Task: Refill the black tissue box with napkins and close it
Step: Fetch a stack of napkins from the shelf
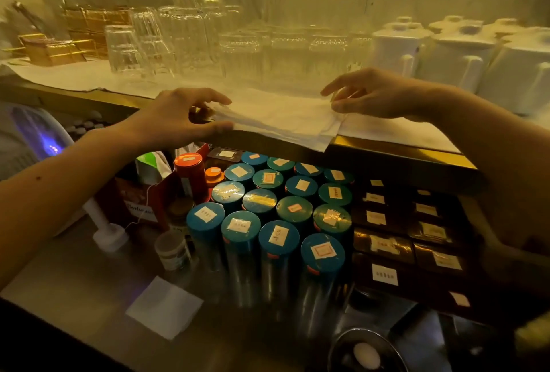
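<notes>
Pinching with the left grip, thumb underneath and fingers curled over the top, the left edge of a stack of white napkins. Pinching with the right grip, thumb and fingertips pressed together, the right edge of the same stack. Holding the stack stretched between both at the front edge of a shelf, the near corner drooping past the rim; not being able to tell whether resting there or lifted just clear.

Judging the task as barely begun, at the stage of gathering the refill. Not showing the black tissue box anywhere in view, so leaving unknown where it is and whether its lid is open. Leaving to do, by this reckoning: carrying the napkins to the box, loading them and closing it.

Looking thin, soft and limp, the napkins: several loose layers, edges not squared, slightly creased. Blending at the back into a white cloth of nearly the same tone lining the shelf, making the far outline hard to trace.

Standing behind on the shelf: upturned clear glasses, white lidded pots to the right. Sitting below on the steel bench: a cluster of teal-lidded tins with paper labels, dark labelled boxes just beside them, and one loose white paper square lying flat near the front, well apart from the stack.
</notes>
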{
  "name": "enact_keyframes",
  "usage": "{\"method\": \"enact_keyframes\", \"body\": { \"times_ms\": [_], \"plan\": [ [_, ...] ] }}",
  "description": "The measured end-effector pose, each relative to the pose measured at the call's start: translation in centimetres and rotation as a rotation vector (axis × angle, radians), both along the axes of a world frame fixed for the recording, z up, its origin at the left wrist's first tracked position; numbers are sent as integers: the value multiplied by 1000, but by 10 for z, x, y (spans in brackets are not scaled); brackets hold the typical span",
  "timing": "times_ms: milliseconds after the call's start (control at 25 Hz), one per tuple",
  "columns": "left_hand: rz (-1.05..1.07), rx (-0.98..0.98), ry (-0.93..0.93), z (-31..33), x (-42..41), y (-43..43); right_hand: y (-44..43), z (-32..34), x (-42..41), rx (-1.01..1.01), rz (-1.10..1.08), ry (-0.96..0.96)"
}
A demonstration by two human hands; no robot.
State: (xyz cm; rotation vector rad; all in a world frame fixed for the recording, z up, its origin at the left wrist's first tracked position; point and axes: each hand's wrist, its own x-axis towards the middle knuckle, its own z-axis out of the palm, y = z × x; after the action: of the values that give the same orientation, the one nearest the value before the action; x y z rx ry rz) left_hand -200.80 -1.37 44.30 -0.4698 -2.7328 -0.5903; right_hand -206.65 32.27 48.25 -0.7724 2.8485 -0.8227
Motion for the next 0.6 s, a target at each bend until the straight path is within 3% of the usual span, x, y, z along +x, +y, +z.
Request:
{"method": "enact_keyframes", "body": {
  "times_ms": [200,600],
  "plan": [
    [-81,34,4,6,-5,-2,5,1,-8,-46,2,-102],
    [-134,85,97,7,-17,0,10,-1,-10,-74,11,-60]
  ]
}}
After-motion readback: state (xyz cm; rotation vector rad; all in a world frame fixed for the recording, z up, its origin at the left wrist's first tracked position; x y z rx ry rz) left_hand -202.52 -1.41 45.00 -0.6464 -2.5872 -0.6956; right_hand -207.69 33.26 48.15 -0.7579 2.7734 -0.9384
